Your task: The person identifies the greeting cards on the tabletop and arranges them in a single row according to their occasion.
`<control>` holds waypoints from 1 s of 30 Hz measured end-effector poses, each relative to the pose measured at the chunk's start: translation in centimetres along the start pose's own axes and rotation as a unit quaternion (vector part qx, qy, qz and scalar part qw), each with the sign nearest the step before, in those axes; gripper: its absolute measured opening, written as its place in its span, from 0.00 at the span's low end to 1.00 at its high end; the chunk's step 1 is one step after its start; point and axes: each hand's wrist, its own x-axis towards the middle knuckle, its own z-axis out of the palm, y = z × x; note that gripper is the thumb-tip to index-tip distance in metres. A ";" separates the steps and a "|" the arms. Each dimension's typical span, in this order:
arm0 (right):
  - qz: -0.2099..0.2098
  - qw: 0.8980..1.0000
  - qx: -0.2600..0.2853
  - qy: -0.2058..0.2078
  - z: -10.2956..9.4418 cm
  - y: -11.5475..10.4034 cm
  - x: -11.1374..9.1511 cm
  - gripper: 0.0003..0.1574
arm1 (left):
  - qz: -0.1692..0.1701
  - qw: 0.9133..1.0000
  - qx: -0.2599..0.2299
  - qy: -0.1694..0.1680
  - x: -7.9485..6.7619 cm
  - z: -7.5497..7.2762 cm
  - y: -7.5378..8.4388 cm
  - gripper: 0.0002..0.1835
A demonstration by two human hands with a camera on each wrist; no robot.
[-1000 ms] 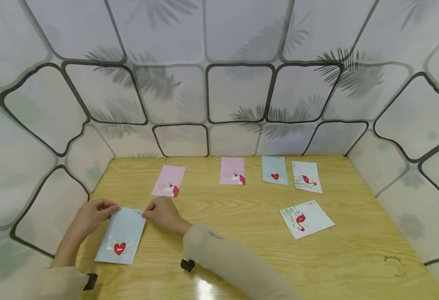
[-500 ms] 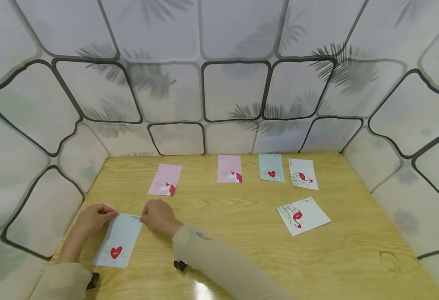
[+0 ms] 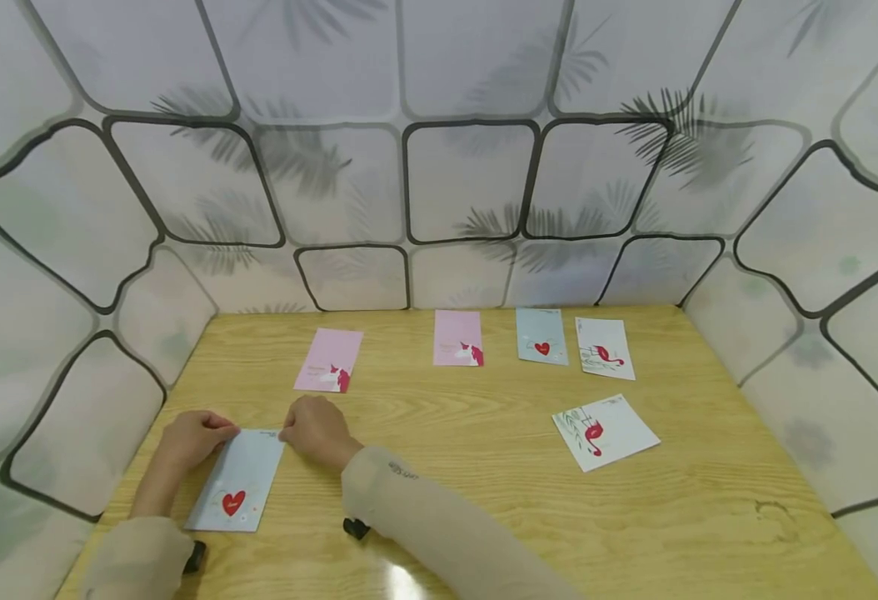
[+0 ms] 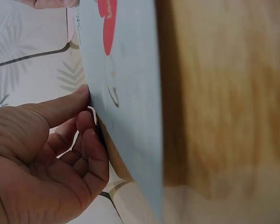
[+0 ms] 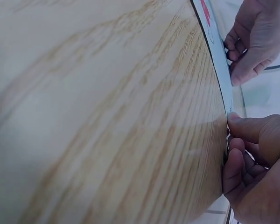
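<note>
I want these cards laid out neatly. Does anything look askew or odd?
The nearer flamingo card lies well askew, unlike the straighter flamingo card behind it. A curved dark mark on the tabletop at right also looks odd; stain or scratch, I can't tell.

Place: an indoor nook, walled close on three sides, fitted as a tabletop work spot; whether in a home or an office I cannot tell.

Table (image 3: 484,467): one, yellowish, wood-grained, smooth enough to throw back a white glare (image 3: 403,582); dark ring-like mark (image 3: 776,510) toward the right.

Back wall (image 3: 471,183): pale, printed with rounded cells in black and grey outline, grey palm fronds over them; meets the table's far edge directly.

Left wall (image 3: 49,221), right wall (image 3: 836,229): same print, hemming the table in before me; cloth or paper, uncertain.

Cards (image 3: 459,327): several, illustrated, spread about the tabletop, desk fashion.
</note>
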 end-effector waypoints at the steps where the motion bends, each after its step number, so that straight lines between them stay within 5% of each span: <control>1: 0.001 1.000 0.002 -0.001 -0.1 0.0 0.0 0.08 | -0.002 1.000 0.001 0.000 0.0 0.0 0.0 0.14; 22: -0.026 0.999 0.017 0.011 0.1 0.6 -0.2 0.09 | -0.041 0.999 -0.019 -0.008 -0.2 0.1 0.2 0.15; 30: -0.036 0.987 0.151 -0.046 -1.0 1.6 -0.5 0.12 | -0.045 0.999 -0.010 -0.001 -0.8 -0.5 0.1 0.19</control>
